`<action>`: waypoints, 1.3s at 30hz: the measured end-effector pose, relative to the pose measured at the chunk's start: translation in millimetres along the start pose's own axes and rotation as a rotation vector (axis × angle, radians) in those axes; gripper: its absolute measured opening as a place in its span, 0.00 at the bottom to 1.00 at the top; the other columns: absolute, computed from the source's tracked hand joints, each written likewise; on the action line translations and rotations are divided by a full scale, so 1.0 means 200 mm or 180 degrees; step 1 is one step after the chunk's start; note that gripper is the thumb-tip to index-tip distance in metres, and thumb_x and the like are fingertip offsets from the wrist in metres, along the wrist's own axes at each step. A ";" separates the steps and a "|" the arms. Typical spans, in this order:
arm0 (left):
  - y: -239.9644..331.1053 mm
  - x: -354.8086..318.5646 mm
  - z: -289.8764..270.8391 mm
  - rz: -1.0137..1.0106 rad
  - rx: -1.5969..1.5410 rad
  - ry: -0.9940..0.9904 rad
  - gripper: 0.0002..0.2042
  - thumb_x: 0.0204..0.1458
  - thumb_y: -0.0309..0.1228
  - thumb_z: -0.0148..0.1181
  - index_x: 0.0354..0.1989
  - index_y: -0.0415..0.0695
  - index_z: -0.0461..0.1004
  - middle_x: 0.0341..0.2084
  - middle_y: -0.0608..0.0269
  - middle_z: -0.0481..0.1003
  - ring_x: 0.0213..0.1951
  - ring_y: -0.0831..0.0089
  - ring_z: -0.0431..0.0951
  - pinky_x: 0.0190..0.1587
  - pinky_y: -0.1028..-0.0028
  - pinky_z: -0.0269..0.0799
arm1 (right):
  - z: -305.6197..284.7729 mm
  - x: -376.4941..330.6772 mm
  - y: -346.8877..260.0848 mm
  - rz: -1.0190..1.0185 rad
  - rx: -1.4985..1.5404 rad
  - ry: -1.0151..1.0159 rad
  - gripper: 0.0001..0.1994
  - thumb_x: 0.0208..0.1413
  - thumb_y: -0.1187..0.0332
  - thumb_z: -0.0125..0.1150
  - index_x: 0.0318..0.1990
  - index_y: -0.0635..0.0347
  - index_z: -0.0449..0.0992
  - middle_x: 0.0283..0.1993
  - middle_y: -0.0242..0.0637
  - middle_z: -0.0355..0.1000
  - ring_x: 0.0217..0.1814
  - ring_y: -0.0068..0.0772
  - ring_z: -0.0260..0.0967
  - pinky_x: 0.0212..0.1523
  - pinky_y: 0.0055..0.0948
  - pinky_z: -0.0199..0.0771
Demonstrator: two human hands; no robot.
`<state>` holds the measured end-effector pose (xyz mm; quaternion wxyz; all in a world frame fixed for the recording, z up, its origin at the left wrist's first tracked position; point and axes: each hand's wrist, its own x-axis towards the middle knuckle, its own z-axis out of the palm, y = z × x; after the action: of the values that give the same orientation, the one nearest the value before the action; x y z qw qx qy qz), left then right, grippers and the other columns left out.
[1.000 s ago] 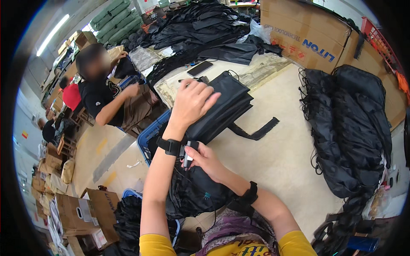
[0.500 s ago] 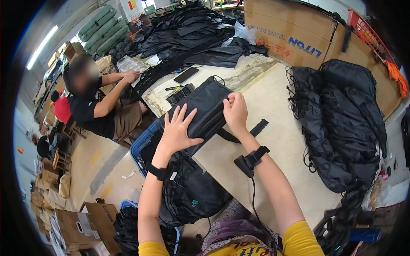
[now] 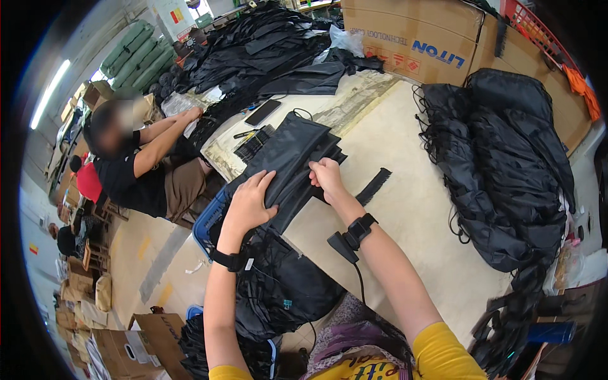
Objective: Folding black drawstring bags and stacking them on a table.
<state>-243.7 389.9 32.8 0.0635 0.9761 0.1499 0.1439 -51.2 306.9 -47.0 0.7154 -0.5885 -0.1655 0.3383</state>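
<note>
While it lies on the pale table [image 3: 405,209] near its left edge, the flat black fabric bag [image 3: 288,161] runs with its long axis from lower left to upper right, its far narrow end pointing toward a dark phone [image 3: 263,112]. It looks smooth, matte and folded, with layered edges showing along its right side and a black strap [image 3: 375,185] trailing out beside it. The left hand [image 3: 248,204] lies on the near end, fingers spread and pressing down on the cloth. The right hand [image 3: 327,177] grips the bag's right edge, fingers curled and clamped on the fabric.
</note>
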 end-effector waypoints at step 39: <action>0.05 -0.05 0.20 0.0006 0.0628 0.0062 0.34 0.39 0.25 0.62 0.60 0.36 0.61 0.50 0.42 0.71 0.47 0.51 0.77 0.44 0.64 0.76 | 0.17 -0.28 0.27 0.0998 0.0632 -0.0547 0.13 0.66 0.70 0.46 0.47 0.75 0.57 0.34 0.59 0.71 0.32 0.54 0.78 0.30 0.41 0.84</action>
<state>-237.1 373.6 -6.7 -0.0346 0.9763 0.1630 0.1380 -129.4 298.4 -80.9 0.6917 -0.5026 -0.0981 0.5092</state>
